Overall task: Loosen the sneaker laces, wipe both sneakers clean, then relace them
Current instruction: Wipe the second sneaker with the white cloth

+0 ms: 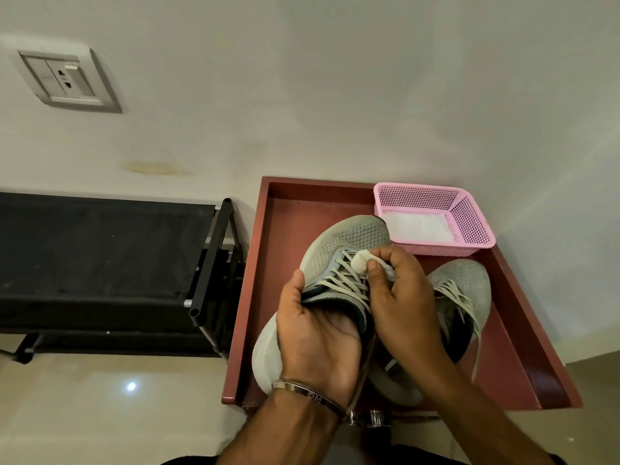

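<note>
A grey mesh sneaker [345, 239] with pale laces is held up over the red-brown tray [255, 297], toe pointing away from me. My left hand [315, 337] grips it at the collar, fingers inside the opening. My right hand [399, 297] pinches a small white wipe [360, 261] and presses it on the laces near the tongue. The second grey sneaker [469, 286] lies in the tray to the right, laces loose, partly hidden behind my right hand and forearm.
A pink plastic basket [469, 213] holding white wipes stands in the tray's far right corner. A black shoe rack [100, 256] stands to the left of the tray. A wall with a socket plate [67, 80] rises behind. Pale floor lies below left.
</note>
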Demonstrator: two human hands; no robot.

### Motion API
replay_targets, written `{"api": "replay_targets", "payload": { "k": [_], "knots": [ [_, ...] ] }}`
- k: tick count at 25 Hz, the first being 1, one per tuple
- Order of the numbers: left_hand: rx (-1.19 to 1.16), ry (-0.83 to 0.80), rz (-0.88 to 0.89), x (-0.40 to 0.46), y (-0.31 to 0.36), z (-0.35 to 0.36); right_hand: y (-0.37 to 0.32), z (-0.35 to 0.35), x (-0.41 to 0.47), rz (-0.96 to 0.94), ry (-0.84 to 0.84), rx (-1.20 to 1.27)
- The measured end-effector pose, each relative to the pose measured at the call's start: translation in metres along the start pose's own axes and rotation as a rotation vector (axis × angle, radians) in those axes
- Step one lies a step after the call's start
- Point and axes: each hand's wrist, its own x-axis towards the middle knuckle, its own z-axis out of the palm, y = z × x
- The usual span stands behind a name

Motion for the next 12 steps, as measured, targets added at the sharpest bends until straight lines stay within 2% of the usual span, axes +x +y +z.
{"api": "replay_targets", "payload": {
  "k": [4,12],
  "knots": [
    [-0.034,0.041,-0.026,0.002,-0.004,-0.002,0.007,0.008,0.009,0.035,-0.019,-0.016],
    [0.079,-0.038,-0.090,-0.006,-0.004,-0.002,0.012,0.012,0.027,0.066,-0.119,-0.072]
  ]
}}
